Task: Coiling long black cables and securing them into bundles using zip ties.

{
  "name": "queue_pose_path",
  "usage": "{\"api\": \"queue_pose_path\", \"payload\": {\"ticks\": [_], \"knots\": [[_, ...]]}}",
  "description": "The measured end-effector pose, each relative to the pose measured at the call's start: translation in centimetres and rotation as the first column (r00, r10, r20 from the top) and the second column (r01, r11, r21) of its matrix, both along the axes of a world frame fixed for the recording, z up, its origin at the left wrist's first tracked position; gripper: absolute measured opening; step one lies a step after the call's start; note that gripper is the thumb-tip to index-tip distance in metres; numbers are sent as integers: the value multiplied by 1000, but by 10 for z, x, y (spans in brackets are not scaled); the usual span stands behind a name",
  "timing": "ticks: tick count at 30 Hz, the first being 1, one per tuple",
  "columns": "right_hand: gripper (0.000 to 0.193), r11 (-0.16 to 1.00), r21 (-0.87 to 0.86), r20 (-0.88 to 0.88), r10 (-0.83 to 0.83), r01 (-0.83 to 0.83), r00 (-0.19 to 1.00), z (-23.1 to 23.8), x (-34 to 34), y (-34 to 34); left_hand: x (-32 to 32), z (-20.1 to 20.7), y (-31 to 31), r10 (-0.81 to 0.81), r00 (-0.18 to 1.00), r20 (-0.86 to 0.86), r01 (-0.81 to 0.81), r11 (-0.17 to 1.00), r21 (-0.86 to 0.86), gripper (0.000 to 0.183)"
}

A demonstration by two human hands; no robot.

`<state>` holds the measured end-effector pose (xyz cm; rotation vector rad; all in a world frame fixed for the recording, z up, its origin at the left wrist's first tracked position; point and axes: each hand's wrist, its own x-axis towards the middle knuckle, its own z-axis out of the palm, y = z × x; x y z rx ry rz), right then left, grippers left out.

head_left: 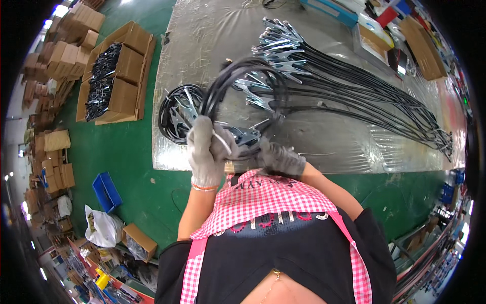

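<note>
My left hand (208, 148), in a pale grey glove, is closed around the left side of a coil of black cable (218, 87). A thin white strip (223, 143) shows by its fingers. At the lower part of the coil, a metal spring clamp (246, 136) hangs between my hands. My right hand (281, 159), in a darker, dirtier glove, is closed at the lower right of the coil; motion blurs its fingers and the cable there. Just left of the held coil lies another coiled cable (167, 120) with clamps on the table.
Long black cables (374, 83) with a pile of spring clamps (278, 45) stretch rightward across the plastic-covered table (202, 30). Open cartons (124, 66) of black coils stand on a pallet at left. A blue crate (107, 192) and white bag (103, 228) sit on the green floor.
</note>
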<state>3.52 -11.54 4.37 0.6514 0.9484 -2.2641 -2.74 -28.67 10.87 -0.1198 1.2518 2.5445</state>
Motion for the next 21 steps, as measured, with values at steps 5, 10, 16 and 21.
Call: {"api": "queue_pose_path", "payload": {"ticks": [5,10,16,21], "knots": [[19,985,50,-190,-154,166,970,-20,-47,-29,10,-18,-42,188,972,138,-204,972,112,46],[28,742,669,-499,493,-44,713,0,-69,-51,-5,-59,-122,306,915,262,-253,943,-218,24],[38,753,654,-531,520,-66,669,-23,-130,-92,-61,-59,-186,111,990,-87,-140,684,-716,11],[32,674,679,-712,509,292,484,-26,-172,-104,-110,-46,-207,-26,966,-257,-188,610,-770,26]]}}
